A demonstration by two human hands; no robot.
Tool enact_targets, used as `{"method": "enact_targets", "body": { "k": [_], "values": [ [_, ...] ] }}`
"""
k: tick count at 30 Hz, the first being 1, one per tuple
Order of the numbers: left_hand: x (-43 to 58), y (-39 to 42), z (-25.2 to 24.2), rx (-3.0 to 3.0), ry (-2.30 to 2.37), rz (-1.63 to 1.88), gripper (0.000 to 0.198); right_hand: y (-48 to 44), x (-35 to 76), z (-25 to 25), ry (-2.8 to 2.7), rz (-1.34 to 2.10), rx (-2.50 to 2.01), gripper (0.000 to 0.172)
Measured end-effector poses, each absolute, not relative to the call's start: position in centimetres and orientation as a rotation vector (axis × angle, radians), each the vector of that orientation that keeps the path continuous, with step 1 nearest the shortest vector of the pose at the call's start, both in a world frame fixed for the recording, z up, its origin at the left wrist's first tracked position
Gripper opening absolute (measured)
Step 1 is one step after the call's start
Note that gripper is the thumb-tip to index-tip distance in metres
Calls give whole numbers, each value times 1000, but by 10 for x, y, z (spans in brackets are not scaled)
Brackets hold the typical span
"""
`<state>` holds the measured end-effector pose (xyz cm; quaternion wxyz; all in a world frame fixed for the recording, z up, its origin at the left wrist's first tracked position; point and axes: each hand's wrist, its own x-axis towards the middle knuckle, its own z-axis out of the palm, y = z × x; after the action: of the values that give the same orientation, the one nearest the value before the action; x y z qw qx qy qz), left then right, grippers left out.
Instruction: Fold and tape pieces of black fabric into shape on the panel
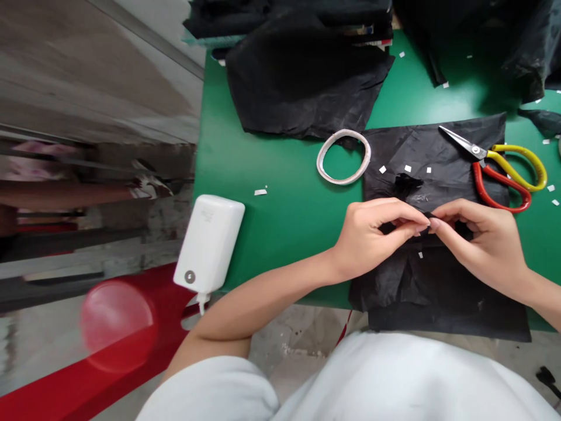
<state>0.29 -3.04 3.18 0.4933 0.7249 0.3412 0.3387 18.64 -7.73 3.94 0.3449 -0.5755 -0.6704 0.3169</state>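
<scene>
My left hand [379,234] and my right hand [486,245] meet fingertip to fingertip, both closed in a pinch. Between them is a small piece of thin black material [428,216], mostly covered by the fingers. Both hands are over a black plastic sheet [456,292] that hangs past the table's front edge. A crumpled black scrap [407,184] lies just beyond my left fingers. Scissors [477,153] with one yellow and one red handle rest on the sheet beyond my right hand, blades partly apart. Small white paper bits [408,168] are scattered on the sheet.
On the green table [280,228] a white ring-shaped roll [322,161] overlaps the sheet's left edge. A white power bank [210,242] with a cable stands at the left edge. More black plastic [307,88] is piled at the back. Someone's leg [79,196] shows at far left.
</scene>
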Motion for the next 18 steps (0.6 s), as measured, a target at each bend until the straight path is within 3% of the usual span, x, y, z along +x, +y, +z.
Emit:
{"method": "enact_targets", "body": {
  "k": [5, 9, 18],
  "values": [
    [4, -33, 30, 1727, 882, 806, 2, -80, 185, 35, -1757, 845, -1498, 5],
    [5, -35, 30, 1502, 911, 782, 13, -80, 185, 34, -1760, 823, -1495, 5],
    [6, -37, 33, 1426, 947, 729, 16, -79, 183, 37, -1829, 737, -1466, 10]
  ]
}}
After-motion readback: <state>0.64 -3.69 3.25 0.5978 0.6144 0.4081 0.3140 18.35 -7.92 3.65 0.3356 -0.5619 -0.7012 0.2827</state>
